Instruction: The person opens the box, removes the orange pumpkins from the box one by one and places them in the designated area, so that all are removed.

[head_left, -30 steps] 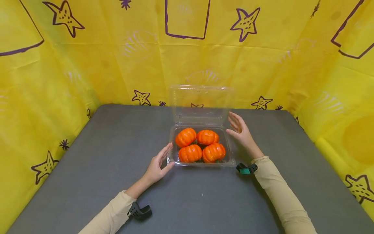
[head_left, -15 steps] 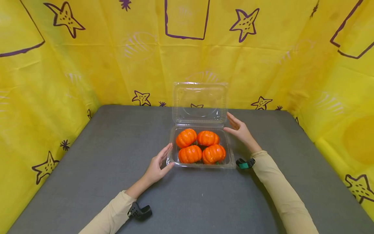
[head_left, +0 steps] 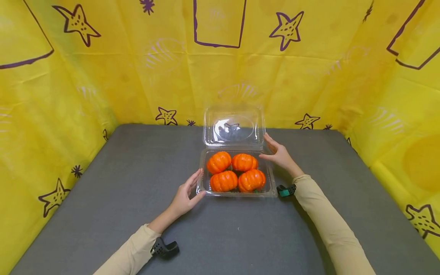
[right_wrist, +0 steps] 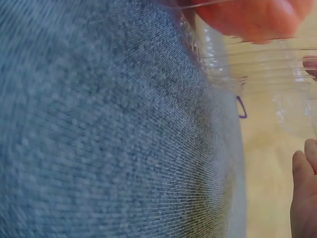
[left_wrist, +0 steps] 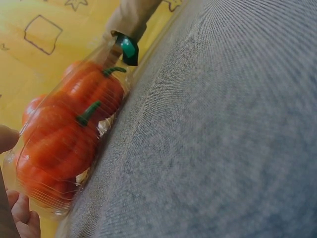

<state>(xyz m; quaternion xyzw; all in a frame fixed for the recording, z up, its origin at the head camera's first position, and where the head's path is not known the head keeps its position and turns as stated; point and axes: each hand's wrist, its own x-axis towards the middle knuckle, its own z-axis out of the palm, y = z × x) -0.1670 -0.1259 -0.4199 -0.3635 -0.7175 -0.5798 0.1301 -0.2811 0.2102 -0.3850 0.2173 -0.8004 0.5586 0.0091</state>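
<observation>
In the head view, a clear plastic clamshell box [head_left: 240, 194] lies on the table with its hinged lid [head_left: 234, 128] raised and leaning back. Several small orange pumpkins [head_left: 224, 181] fill its base; green stems show in the left wrist view. My left hand [head_left: 182, 198] rests at the box's left front corner, fingers extended along the side and thumb at the front edge. At the back right, my right hand [head_left: 282, 156] has its fingertips right at the lid's side near the hinge, thumb spread over the base's rim. Both hands' fingers are extended, gripping nothing.
The box stands on a dark grey cloth-covered table [head_left: 137, 172]. Yellow curtains [head_left: 137, 76] with starfish drawings close in the back and both sides. Each wrist wears a black strap mount, the right wristband [head_left: 286, 190] having a green patch.
The lid has tilted farther back, away from me. My right hand has shifted slightly left, closer to the lid's side. My left hand and the pumpkins have stayed in place.
</observation>
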